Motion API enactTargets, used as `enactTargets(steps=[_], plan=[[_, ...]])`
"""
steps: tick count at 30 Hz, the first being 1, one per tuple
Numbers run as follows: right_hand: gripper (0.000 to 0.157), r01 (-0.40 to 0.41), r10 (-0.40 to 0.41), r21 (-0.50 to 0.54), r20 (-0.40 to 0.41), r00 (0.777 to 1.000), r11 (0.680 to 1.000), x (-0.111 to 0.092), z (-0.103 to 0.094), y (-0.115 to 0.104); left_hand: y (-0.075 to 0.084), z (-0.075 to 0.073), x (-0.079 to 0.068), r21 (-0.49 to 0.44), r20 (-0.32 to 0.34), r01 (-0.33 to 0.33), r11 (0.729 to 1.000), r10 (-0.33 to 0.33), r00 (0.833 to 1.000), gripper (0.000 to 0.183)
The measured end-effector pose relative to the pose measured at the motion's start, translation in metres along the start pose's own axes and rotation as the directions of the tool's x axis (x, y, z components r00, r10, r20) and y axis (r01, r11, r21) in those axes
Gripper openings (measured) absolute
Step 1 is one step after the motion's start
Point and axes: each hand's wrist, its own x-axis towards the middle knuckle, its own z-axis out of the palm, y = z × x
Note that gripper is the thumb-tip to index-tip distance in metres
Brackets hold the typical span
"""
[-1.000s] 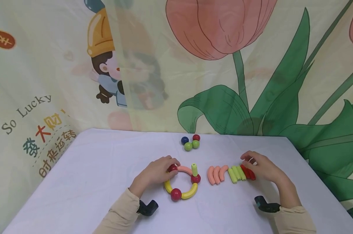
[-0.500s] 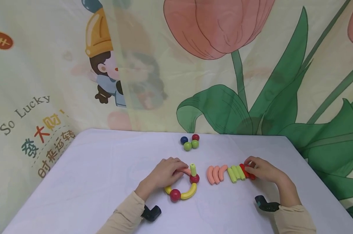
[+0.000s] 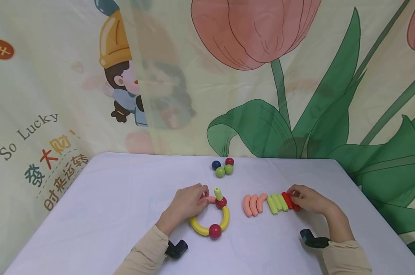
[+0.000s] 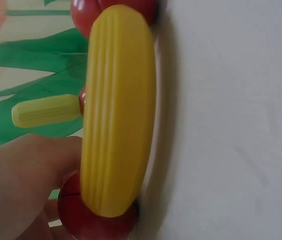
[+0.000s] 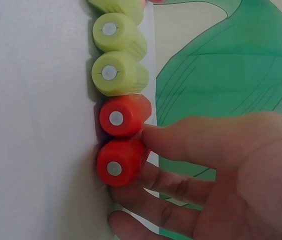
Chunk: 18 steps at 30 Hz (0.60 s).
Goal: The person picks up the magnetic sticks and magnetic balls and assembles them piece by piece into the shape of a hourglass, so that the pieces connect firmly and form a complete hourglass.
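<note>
My left hand (image 3: 188, 200) grips a ring of magnetic sticks and balls at its left side; in the left wrist view its thumb and fingers hold a red ball (image 4: 93, 217) below a curved yellow stick (image 4: 118, 115). A curved pink stick (image 3: 211, 199) forms the ring's top, partly behind the fingers. On the ring's upper-right red ball (image 3: 221, 203) a light green stick (image 3: 218, 194) stands upright, leaning slightly. Another red ball (image 3: 215, 231) joins the yellow sticks in front. My right hand (image 3: 310, 199) pinches the end red stick (image 5: 118, 162) of a row, thumb on top.
Three curved pink sticks (image 3: 254, 205) lie between the ring and a row of light green sticks (image 3: 277, 203), which touches the red ones. Farther back sit a dark blue ball (image 3: 216, 165), a red ball (image 3: 229, 161) and two green balls (image 3: 220, 172). A printed curtain hangs behind the table.
The ring has turned counterclockwise, its front ball going right and its green stick going left. My right hand has come down from above the row onto the red sticks.
</note>
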Motion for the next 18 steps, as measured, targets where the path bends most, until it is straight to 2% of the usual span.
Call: enactTargets(steps=[3,8,11,14,18], plan=[[0.026,-0.006,0.006,-0.004,-0.003,1.0,1.0,0.0004,0.0004,0.0008,-0.0007,0.0002,0.0,-0.012,0.003,0.001,1.0,-0.001,1.0,0.017],[0.025,-0.004,0.004,-0.009,-0.018,1.0,1.0,0.0009,0.0012,0.0023,-0.002,0.0035,0.0009,-0.046,-0.009,-0.066,0.997,0.065,0.998,0.027],[0.024,0.008,-0.008,-0.002,-0.027,1.0,1.0,0.0006,0.0008,0.0028,-0.0023,0.0057,0.0015,-0.058,-0.024,-0.092,0.994,0.091,0.996,0.025],[0.024,0.012,-0.012,0.013,-0.039,0.999,1.0,0.0002,0.0001,0.0025,-0.0019,0.0065,0.0017,-0.067,-0.029,-0.078,0.995,0.076,0.997,0.021],[0.026,0.015,-0.013,0.038,-0.052,0.999,0.999,0.0006,-0.0002,0.0024,-0.0013,0.0053,0.0021,-0.083,-0.003,-0.021,0.996,0.021,1.0,0.019]])
